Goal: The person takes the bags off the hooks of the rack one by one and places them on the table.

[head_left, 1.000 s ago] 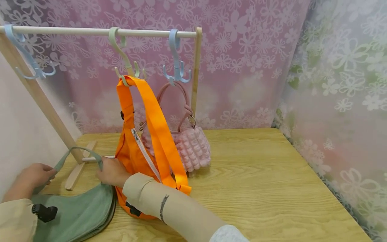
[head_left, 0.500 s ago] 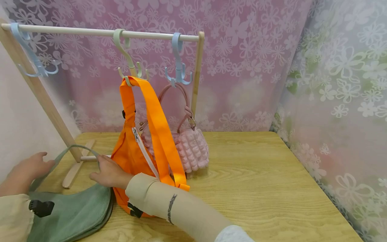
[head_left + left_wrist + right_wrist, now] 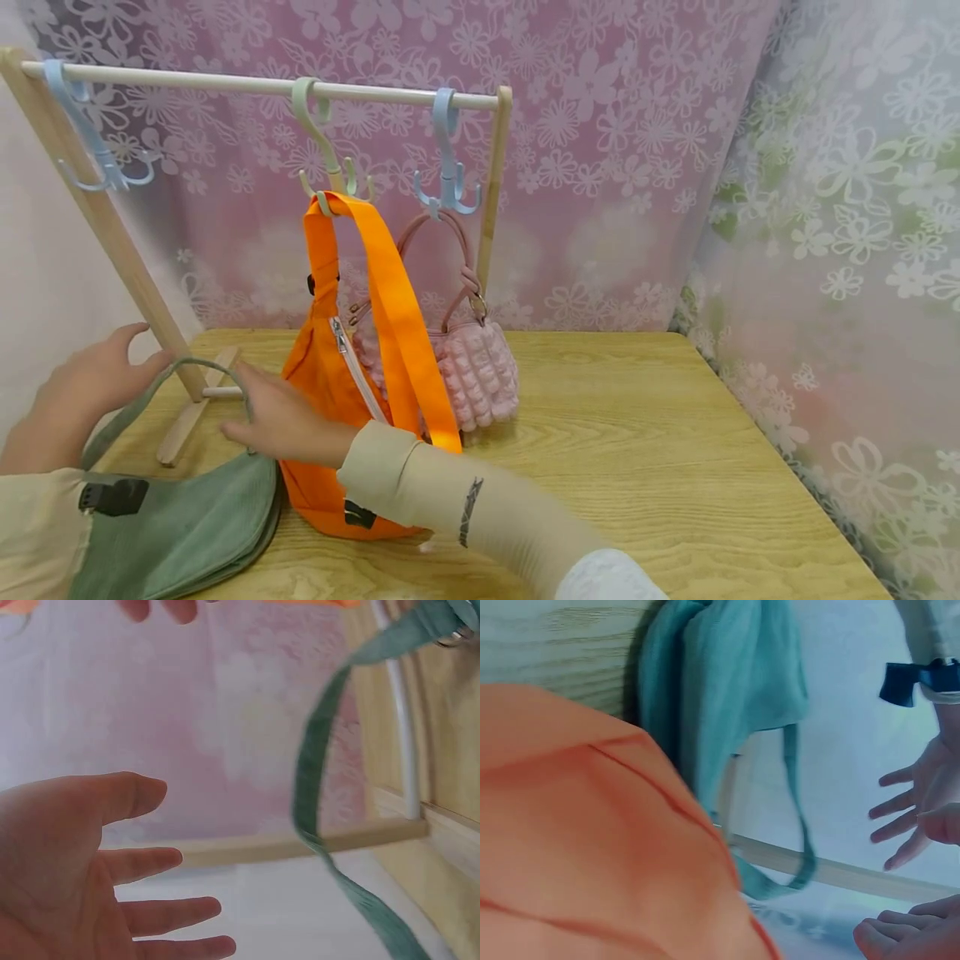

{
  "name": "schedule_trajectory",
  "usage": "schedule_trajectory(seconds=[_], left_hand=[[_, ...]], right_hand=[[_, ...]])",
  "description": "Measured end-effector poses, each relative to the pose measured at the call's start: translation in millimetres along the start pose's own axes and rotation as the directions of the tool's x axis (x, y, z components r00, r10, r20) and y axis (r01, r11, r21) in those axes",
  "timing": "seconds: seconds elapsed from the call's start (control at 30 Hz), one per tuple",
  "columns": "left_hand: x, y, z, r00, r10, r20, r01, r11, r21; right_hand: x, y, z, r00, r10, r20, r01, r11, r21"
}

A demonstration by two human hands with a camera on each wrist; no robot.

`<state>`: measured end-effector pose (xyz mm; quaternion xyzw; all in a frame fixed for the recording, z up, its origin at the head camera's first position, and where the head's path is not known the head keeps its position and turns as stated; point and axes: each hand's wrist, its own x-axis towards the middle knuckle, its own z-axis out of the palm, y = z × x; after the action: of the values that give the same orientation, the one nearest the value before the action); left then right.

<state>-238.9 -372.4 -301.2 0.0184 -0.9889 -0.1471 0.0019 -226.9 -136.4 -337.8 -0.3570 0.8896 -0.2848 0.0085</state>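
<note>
A green corduroy shoulder bag (image 3: 187,517) lies on the table at the lower left, its strap (image 3: 198,362) arching upward. My left hand (image 3: 78,392) is beside the strap's left side, thumb and fingers spread. In the left wrist view a gap separates that strap (image 3: 315,765) from my left fingers (image 3: 161,919). On the other side, my right hand (image 3: 288,421) is in front of an orange sling bag (image 3: 318,492). The right wrist view has my right hand (image 3: 911,934) low at the edge, fingers loosely bent, holding nothing.
A wooden rack with a white rail (image 3: 202,79) stands behind. A blue hook (image 3: 105,158) hangs at its left. The orange bag hangs from a green hook (image 3: 322,133), and a pink puffy handbag (image 3: 480,367) from another blue hook (image 3: 446,158). A floral curtain (image 3: 600,167) covers the back.
Both hands have let go of the green strap, which still stands arched. My left hand has risen with its fingers spread, and my right hand has shifted slightly right.
</note>
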Motion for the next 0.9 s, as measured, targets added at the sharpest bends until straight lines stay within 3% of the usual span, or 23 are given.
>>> schedule_trajectory(seconds=[0.23, 0.5, 0.67, 0.9], left_hand=[[-5.6, 30.1, -19.4, 0.992, 0.057, -0.111, -0.055, 0.998, 0.022], [-11.5, 62.7, -47.2, 0.972, 0.105, -0.212, -0.093, 0.994, 0.065], [-14.7, 80.9, -59.8, 0.965, 0.106, -0.239, -0.095, 0.994, 0.057], [-16.8, 102.9, -70.2, 0.946, 0.137, -0.294, -0.127, 0.991, 0.051]], right_hand=[[-19, -9, -37, 0.996, -0.08, -0.05, 0.079, 0.997, -0.026], [-39, -16, -74, 0.985, -0.147, -0.089, 0.148, 0.989, 0.001], [-47, -14, -92, 0.966, -0.197, -0.166, 0.191, 0.98, -0.053], [-50, -8, -108, 0.923, -0.233, -0.306, 0.209, 0.972, -0.108]])
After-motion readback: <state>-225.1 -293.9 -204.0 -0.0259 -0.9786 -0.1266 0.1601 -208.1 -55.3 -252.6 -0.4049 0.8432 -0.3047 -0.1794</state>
